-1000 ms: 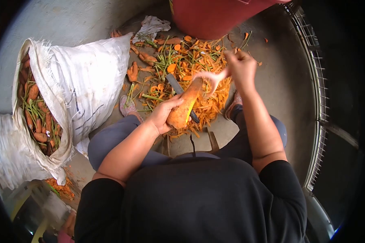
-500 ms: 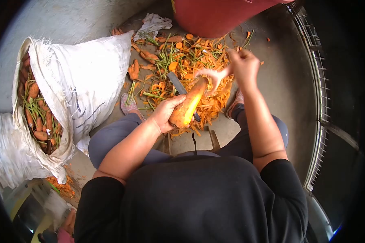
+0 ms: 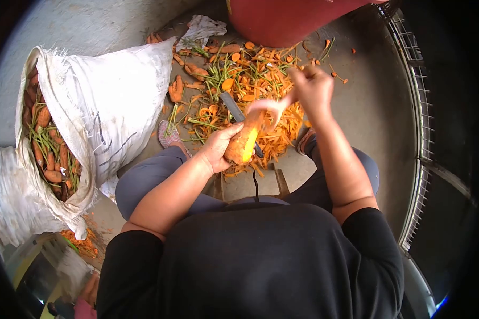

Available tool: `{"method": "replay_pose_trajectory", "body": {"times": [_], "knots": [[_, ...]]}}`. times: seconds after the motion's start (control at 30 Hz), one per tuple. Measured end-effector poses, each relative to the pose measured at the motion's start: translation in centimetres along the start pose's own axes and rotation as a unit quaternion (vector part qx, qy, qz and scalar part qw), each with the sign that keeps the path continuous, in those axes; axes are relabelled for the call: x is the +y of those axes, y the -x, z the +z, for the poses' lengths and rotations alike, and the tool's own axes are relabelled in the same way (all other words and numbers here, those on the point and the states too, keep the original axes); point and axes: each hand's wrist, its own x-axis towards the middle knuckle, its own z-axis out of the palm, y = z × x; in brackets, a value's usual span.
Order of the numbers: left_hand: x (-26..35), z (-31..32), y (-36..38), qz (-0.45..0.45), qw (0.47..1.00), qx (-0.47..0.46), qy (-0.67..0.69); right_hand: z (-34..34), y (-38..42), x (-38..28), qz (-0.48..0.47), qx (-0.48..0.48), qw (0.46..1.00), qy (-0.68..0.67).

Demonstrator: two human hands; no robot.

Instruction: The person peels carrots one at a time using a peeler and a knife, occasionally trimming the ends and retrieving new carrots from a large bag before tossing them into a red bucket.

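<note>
A large carrot [image 3: 241, 146] rests in my left hand [image 3: 219, 148], its thick end towards me and a bright peeled strip along its side. My fingers are wrapped round it. My right hand [image 3: 315, 93] is closed on the handle of a pale peeler [image 3: 274, 108], blurred by motion, whose head is over the far end of the carrot. Below them a heap of orange peelings [image 3: 274, 139] with green stems and cut carrot ends covers the floor. A dark flat bar [image 3: 232, 107] runs behind the carrot, partly hidden by it.
At my left lies a white woven sack [image 3: 120, 90] with unpeeled carrots [image 3: 53, 154] in its mouth. A red tub [image 3: 287, 24] stands beyond the heap. Metal mesh [image 3: 418, 106] curves along the right. Part of another person [image 3: 85, 303] shows at the lower left.
My right hand and the peeler have shifted slightly left, and the peeler's head now overlaps the carrot's far end. My left hand keeps hold of the carrot, almost in place.
</note>
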Motion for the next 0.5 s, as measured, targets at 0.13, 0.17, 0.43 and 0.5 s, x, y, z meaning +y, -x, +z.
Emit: {"method": "replay_pose_trajectory", "body": {"times": [0.13, 0.17, 0.43, 0.5], "knots": [[0.1, 1.7, 0.1, 0.001, 0.999, 0.012, 0.047, 1.0, 5.2, -2.9, -0.114, -0.181, 0.977, -0.004], [-0.2, 1.7, 0.3, 0.014, 1.000, -0.006, -0.007, 1.3, 4.1, -1.9, -0.080, -0.150, 0.985, 0.003], [0.4, 1.1, 0.9, 0.022, 0.997, -0.034, -0.073, -0.2, -1.5, 2.1, -0.020, -0.009, 0.999, -0.031], [0.1, 0.8, 0.2, 0.002, 0.998, -0.064, 0.006, 0.5, 3.2, -1.7, -0.094, -0.137, 0.984, -0.069]]}}
